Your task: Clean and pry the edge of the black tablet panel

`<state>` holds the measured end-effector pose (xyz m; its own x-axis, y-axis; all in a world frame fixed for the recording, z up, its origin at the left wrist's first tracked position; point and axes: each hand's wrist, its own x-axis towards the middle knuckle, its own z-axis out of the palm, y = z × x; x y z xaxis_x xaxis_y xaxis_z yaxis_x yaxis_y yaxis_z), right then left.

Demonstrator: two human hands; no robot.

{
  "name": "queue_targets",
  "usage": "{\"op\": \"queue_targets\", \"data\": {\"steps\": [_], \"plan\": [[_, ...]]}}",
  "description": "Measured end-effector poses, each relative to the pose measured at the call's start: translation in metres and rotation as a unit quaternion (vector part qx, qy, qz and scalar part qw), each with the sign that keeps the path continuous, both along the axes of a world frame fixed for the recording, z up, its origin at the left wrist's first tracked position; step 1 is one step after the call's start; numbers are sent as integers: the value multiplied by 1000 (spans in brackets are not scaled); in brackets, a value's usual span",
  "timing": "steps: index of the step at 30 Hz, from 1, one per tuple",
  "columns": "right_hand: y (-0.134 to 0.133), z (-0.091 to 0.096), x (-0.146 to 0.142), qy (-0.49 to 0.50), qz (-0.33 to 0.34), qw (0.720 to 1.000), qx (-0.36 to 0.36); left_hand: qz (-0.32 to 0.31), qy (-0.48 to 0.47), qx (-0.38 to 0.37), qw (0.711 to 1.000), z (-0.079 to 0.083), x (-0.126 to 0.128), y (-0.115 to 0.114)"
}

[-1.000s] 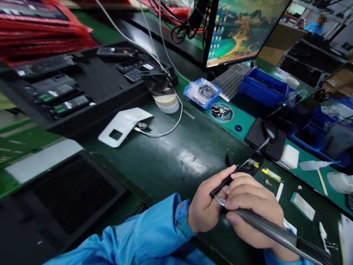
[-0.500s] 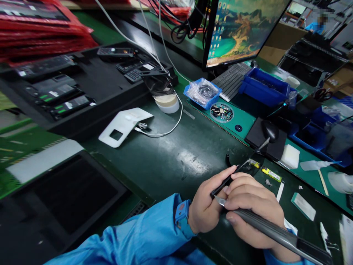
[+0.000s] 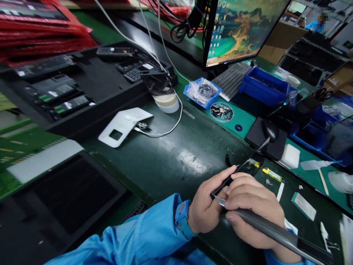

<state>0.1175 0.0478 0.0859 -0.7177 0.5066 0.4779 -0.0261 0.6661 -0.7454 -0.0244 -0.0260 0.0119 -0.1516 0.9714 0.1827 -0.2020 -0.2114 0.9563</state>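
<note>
My left hand (image 3: 205,215) grips a slim black tool (image 3: 224,184), perhaps tweezers, whose thin tip reaches up and right past a small dark part (image 3: 252,165) on the bench. My right hand (image 3: 253,209) is shut around the grey handle of a soldering iron (image 3: 273,232), with its metal tip (image 3: 217,201) beside my left fingers. A yellow-labelled strip (image 3: 271,174) lies just beyond my right hand. I cannot tell whether the black tool holds anything.
Both hands work over a dark green bench mat (image 3: 193,147). Nearby are a black mouse (image 3: 270,130), a white foam block (image 3: 290,156), a blue bin (image 3: 202,93) and a keyboard (image 3: 231,81). A black tray of handheld devices (image 3: 82,88) stands at left. A co-worker's blue sleeve (image 3: 313,26) shows far back.
Both hands keep their grip and barely move. The whole scene sits very slightly shifted in the view.
</note>
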Motion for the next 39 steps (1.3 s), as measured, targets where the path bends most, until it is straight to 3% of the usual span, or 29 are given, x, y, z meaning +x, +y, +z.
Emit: {"op": "queue_targets", "data": {"steps": [39], "plan": [[0, -1, 0, 8, 6, 1000, -15, -14, -6, 20, 1000, -3, -1, 0]]}}
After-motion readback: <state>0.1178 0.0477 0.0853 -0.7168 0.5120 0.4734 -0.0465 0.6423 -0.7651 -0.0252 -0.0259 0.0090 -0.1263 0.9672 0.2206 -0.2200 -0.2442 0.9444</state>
